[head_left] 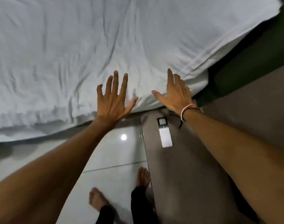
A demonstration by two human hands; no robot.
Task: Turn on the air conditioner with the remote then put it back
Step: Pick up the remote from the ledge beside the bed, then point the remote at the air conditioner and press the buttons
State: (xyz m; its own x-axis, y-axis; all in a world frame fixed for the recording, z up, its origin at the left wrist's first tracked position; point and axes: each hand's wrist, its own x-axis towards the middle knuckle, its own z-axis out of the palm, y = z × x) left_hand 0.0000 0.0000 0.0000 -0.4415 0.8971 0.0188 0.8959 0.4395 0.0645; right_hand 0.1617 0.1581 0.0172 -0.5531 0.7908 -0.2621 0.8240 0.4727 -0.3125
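A white remote [165,133] with a small screen at its far end lies flat on a grey-brown table top [194,167], near the table's far left corner. My left hand [113,101] hovers with fingers spread over the edge of the bed, left of the remote. My right hand [175,92] is stretched out, fingers apart, just beyond the remote and above the bed's corner; wristbands circle that wrist. Neither hand touches the remote. No air conditioner is in view.
A bed with a wrinkled white sheet [89,46] fills the upper frame. White floor tiles [115,157] lie between bed and table, with my bare feet [143,177] on them. A dark green surface [251,62] lies at upper right.
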